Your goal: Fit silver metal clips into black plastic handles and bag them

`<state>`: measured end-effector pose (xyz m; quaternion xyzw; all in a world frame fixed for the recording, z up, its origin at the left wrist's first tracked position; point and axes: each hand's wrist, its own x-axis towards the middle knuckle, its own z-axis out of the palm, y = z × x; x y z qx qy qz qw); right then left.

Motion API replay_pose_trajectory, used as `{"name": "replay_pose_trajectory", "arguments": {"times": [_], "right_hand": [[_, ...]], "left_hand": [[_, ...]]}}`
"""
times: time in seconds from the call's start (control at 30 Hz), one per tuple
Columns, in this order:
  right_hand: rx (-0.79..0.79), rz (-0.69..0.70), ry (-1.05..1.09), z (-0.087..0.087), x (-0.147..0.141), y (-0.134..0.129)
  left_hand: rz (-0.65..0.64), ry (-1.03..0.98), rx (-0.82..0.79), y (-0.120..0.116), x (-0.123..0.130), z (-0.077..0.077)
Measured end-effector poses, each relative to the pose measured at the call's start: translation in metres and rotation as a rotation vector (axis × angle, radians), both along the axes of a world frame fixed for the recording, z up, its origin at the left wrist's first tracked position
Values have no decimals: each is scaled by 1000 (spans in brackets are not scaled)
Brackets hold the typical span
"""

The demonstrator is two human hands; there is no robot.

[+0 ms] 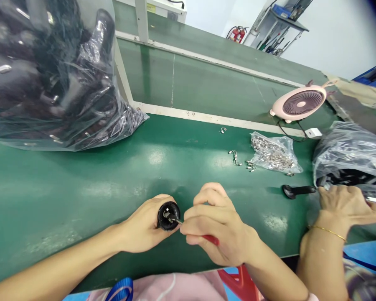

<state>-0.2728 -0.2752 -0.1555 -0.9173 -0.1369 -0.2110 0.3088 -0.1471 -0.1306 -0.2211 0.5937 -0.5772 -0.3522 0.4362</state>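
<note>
My left hand (150, 223) is wrapped around a black round plastic housing (161, 221), its open end turned up toward me. Small metal pieces show inside it. In my right hand (219, 225), closed in a pinch, is a thin metal tool with a red handle (211, 239). Its tip reaches into the housing's opening; the fingers cover much of the tool, so its exact kind cannot be made out. Both hands are above the near part of the green table (113, 167).
At left stands a large clear bag of black parts (50, 83). Small metal pieces (235, 158) lie by a bag of metal parts (274, 152). At right, a co-worker's hand (344, 205) is beside a black part (297, 191) and another bag (354, 154). A pink fan (301, 103) stands behind.
</note>
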Motion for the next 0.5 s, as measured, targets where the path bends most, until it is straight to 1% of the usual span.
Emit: {"name": "replay_pose_trajectory", "arguments": {"times": [0.23,0.4,0.5], "right_hand": [[100,-39,20,-11,4,2],[87,-55,32,-14,6,3],[55,-95,41,-16,7,6]], "left_hand": [[-34,38,-22,1,4,-3],[-53,47,-3,1,5,-3],[-48,41,5,2,5,-3]]}}
